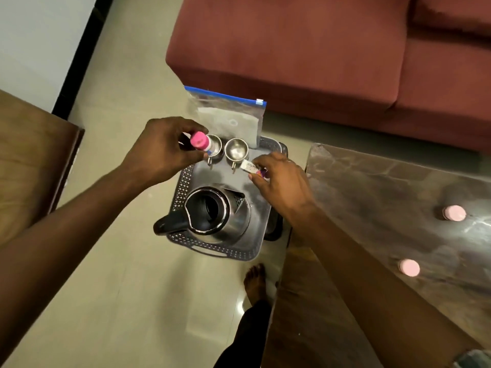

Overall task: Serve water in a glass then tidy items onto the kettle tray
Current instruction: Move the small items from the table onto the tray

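Note:
A grey perforated tray [186, 187] sits on the floor and carries a steel kettle [212, 211] with its lid off. Two small steel cups, one [216, 147] on the left and one [236, 150] beside it, stand at the tray's far end. A zip bag [225, 115] with a blue seal leans upright behind them. My left hand [162, 150] grips a small white bottle with a pink cap [199, 140] just over the left cup. My right hand [281, 179] pinches a small white box [249, 166] above the tray's right side.
A glass-topped table [385, 208] stands to the right with two pink round lids, one [454, 213] farther and one [409, 267] nearer. A maroon sofa [292, 49] is behind the tray. A wooden surface [32, 160] is at the left. My bare foot [256, 282] rests near the tray.

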`<action>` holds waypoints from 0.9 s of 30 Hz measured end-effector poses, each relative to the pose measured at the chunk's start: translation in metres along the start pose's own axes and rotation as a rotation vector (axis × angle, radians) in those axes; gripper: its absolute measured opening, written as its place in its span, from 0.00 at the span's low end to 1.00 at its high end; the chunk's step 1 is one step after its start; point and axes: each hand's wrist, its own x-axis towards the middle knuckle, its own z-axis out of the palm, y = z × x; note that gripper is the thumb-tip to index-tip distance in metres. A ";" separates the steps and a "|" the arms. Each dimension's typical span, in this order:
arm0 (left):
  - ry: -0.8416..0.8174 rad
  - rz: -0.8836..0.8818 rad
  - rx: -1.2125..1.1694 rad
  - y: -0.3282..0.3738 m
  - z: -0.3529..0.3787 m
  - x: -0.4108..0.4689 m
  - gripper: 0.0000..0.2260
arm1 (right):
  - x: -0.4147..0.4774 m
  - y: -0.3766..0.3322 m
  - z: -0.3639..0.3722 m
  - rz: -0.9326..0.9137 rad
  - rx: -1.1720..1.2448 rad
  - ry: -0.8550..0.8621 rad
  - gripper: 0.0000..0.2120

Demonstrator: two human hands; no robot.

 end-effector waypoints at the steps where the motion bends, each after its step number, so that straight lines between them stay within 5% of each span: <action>1: -0.029 0.005 0.018 -0.012 0.002 0.003 0.18 | 0.007 -0.002 0.008 -0.013 -0.008 -0.027 0.15; 17: -0.247 0.090 0.344 -0.121 0.070 0.016 0.17 | 0.069 0.025 0.092 -0.237 -0.220 -0.276 0.06; 27: -0.232 0.147 0.470 -0.132 0.087 0.021 0.15 | 0.079 0.039 0.112 -0.240 -0.144 -0.267 0.04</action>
